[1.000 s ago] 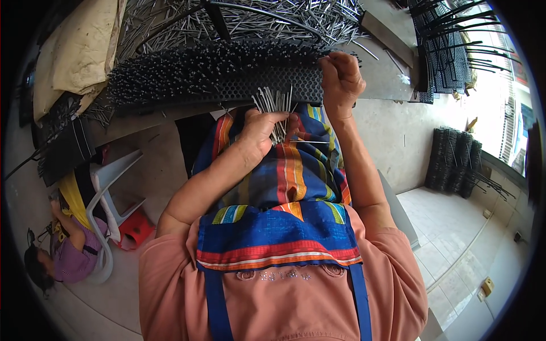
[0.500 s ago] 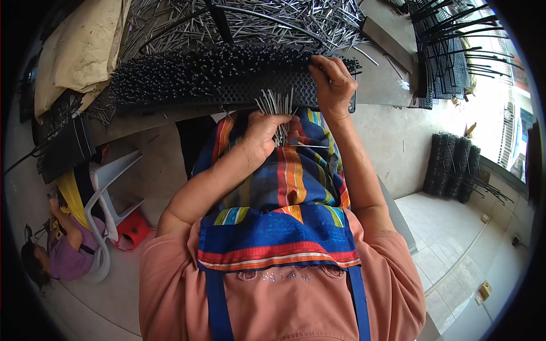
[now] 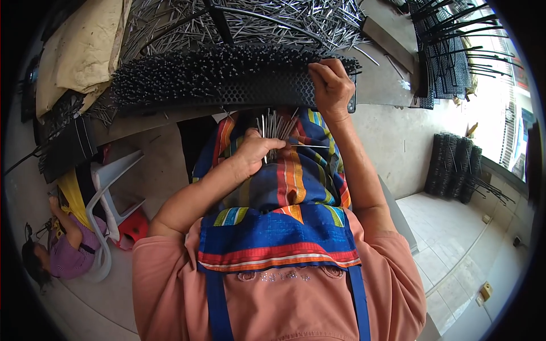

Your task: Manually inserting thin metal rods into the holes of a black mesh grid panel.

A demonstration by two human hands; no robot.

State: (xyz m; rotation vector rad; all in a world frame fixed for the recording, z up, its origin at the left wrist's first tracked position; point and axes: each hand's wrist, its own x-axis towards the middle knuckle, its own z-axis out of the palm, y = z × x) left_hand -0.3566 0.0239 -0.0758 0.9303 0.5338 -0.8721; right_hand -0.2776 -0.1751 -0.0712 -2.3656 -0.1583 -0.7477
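Observation:
A bundle of thin metal rods (image 3: 276,122) stands up out of my left hand (image 3: 259,150), whose fingers and thumb wrap round it above my lap. Over the right part of a black perforated panel (image 3: 259,91) is my right hand (image 3: 334,91), its fingers closed in a pinch. What those fingertips hold, if anything, is hidden. Dark-tipped rods (image 3: 187,71) stand densely in the panel's holes along its far side and left end. Open holes show along the near middle and right. One loose rod (image 3: 310,146) lies across my striped apron (image 3: 293,176).
Beyond the panel, many loose metal rods (image 3: 273,28) cover the table (image 3: 378,85). Tan sacking (image 3: 85,51) lies at the far left. Black rod-filled racks (image 3: 449,57) stand far right, and black bundles (image 3: 452,167) on the floor. Another person (image 3: 71,247) is at left beside a chair (image 3: 116,176).
My left hand has drawn the rod bundle slightly nearer to me, away from the panel's edge. My right hand stays over the panel's right part, its fingers shifted only a little.

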